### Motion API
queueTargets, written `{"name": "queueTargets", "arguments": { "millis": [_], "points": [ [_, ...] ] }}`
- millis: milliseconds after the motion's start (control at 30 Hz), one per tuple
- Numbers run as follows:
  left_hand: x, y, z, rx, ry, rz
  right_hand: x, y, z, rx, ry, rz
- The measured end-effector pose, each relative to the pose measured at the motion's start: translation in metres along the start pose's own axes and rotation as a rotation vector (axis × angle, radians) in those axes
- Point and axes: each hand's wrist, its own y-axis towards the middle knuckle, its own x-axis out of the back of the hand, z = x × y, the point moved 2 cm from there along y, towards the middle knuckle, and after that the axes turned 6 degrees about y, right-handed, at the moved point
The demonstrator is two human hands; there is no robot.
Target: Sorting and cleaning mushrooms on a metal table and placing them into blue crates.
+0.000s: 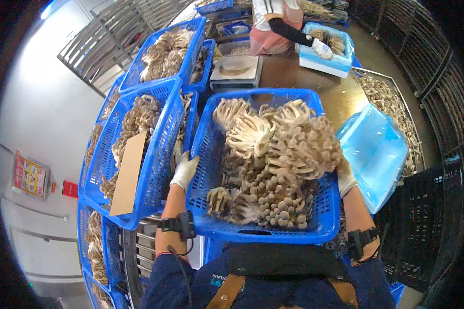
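Observation:
A blue perforated basket [203, 201] heaped with beige and grey mushroom clusters [247, 134] sits in the middle, just in front of my body. My left hand [184, 170], in a white glove, is closed on the left side of this basket. My right hand [345, 172], also gloved, grips the opposite side, its fingers partly hidden by the mushrooms and rim. To the right of the basket is an open box lined with light blue plastic [370, 154].
Stacked blue baskets of mushrooms [160, 144], one with cardboard [129, 180], fill the left. A scale [234, 69] stands behind. A co-worker's gloved hand [320, 49] reaches into a lined box [325, 67]. A mushroom tray [386, 98], dark crates [417, 216] and racks [423, 67] line the right.

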Motion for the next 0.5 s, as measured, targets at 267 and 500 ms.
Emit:
{"name": "queueTargets", "arguments": {
  "millis": [267, 500],
  "points": [
    [-0.024, 0.016, 0.016, 0.106, 0.218, -0.007, -0.018, 0.034, -0.013, 0.010, -0.027, -0.320],
    [-0.038, 0.001, 0.013, -0.154, 0.119, -0.292, 0.067, 0.041, 0.014, 0.214, -0.274, -0.317]
  ]
}}
